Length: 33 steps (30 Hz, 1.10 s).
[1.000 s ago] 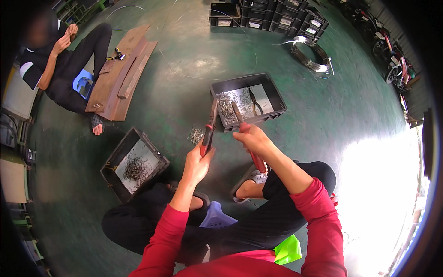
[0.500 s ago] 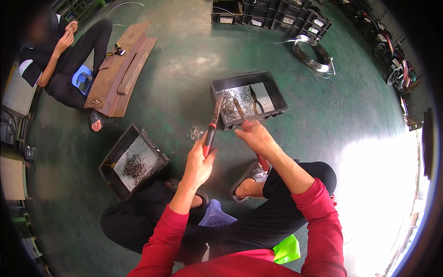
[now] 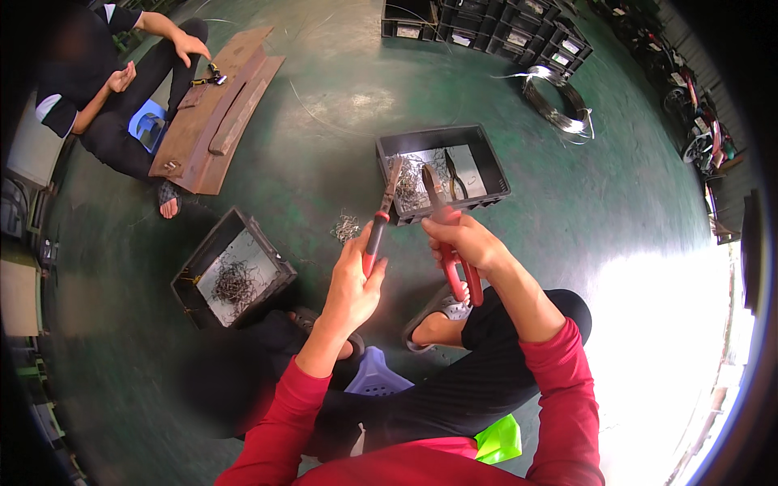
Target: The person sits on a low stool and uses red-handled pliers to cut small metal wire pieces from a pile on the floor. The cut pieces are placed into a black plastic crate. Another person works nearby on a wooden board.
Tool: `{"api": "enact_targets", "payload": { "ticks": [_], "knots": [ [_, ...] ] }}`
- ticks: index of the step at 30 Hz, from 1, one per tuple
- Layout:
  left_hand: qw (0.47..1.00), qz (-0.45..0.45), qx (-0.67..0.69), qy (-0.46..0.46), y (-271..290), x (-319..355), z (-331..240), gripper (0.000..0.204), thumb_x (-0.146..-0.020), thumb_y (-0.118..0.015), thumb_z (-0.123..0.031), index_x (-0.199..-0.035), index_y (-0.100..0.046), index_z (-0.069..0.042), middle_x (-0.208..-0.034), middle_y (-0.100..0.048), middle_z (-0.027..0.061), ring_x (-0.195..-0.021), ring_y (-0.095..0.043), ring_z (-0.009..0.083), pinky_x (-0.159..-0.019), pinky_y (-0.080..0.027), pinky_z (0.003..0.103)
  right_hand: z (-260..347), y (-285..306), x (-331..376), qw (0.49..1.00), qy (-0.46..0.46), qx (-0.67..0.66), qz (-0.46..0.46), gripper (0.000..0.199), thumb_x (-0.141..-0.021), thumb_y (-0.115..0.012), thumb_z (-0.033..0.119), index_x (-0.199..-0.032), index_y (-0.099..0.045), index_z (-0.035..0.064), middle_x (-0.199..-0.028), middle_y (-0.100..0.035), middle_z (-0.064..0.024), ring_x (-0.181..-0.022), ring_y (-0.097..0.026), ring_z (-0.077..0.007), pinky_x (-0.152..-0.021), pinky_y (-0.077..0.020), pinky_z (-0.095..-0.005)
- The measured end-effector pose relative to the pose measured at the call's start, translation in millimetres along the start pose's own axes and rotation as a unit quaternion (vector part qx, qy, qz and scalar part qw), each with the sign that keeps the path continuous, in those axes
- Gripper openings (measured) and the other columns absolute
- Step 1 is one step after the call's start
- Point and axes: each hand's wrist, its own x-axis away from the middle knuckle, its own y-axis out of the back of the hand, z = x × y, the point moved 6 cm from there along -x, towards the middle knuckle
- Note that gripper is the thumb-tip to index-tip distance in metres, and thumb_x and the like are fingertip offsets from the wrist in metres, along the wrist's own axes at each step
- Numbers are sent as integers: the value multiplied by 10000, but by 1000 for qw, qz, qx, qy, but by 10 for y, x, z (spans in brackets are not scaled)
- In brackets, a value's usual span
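My left hand (image 3: 350, 293) is closed around a long metal-ended tool with a red and black grip (image 3: 379, 230), seen edge-on, its tip pointing away from me. In my right hand (image 3: 476, 245) are red-handled pliers (image 3: 444, 212), their handles spread apart and their metal jaws pointing forward. I cannot make out anything between the jaws. Both tool tips are over the near side of a black crate (image 3: 496, 180). Small bent wire pieces (image 3: 412, 193) lie inside it, beside dark-handled pliers (image 3: 456, 176). A small heap of wire pieces (image 3: 346, 228) lies on the floor near my left hand.
To the left, another black crate (image 3: 279, 274) holds a dark wire heap (image 3: 233, 282). Beyond it, a co-worker (image 3: 85, 97) sits by a rusty steel beam (image 3: 212, 109). A wire coil (image 3: 559, 101) and stacked black crates (image 3: 494, 28) are at the back. My feet flank the floor ahead.
My right hand has turned the red-handled pliers, so both handles now show apart. My left hand holds its tool much as before. The co-worker has reached one hand toward the beam.
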Motion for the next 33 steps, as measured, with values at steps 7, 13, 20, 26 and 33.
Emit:
{"api": "enact_targets", "payload": {
  "ticks": [7,13,20,26,33],
  "knots": [
    [1000,-13,2,-26,-63,-29,43,538,-867,-583,47,-1378,-436,-34,-1084,-549,168,-921,-591,303,-816,-475,341,72,-86,160,988,-31,-144,45,346,-922,-627,384,-878,-546,50,-770,-567,-39,-682,-575,-167,-653,-515,-364],
    [997,-35,-33,-63,-103,-34,72,602,-837,-563,102,-1403,-407,-32,-1142,-538,204,-962,-604,345,-829,-495,365,86,-104,201,970,-46,-218,95,354,-914,-638,382,-916,-533,44,-792,-575,-51,-701,-585,-182,-693,-535,-398],
    [994,-40,-67,-82,-113,-57,153,637,-825,-568,103,-1420,-381,-26,-1199,-519,220,-1035,-590,388,-841,-503,388,77,-187,282,935,-79,-306,158,338,-927,-617,365,-929,-519,42,-780,-567,-59,-694,-583,-190,-689,-532,-403],
    [999,-12,-26,-40,-131,-66,136,651,-826,-594,76,-1427,-359,-2,-1237,-516,227,-1091,-570,392,-892,-481,391,-19,-48,132,986,-42,-139,79,398,-910,-617,427,-884,-539,38,-756,-578,-51,-687,-589,-191,-672,-510,-379],
    [982,63,139,112,-393,60,439,582,-854,-604,-18,-1403,-410,-15,-1259,-541,205,-1127,-560,330,-983,-417,352,-51,322,-60,958,54,199,-199,402,-885,-636,400,-781,-550,23,-673,-561,-36,-604,-558,-136,-577,-466,-307]
  ]
}}
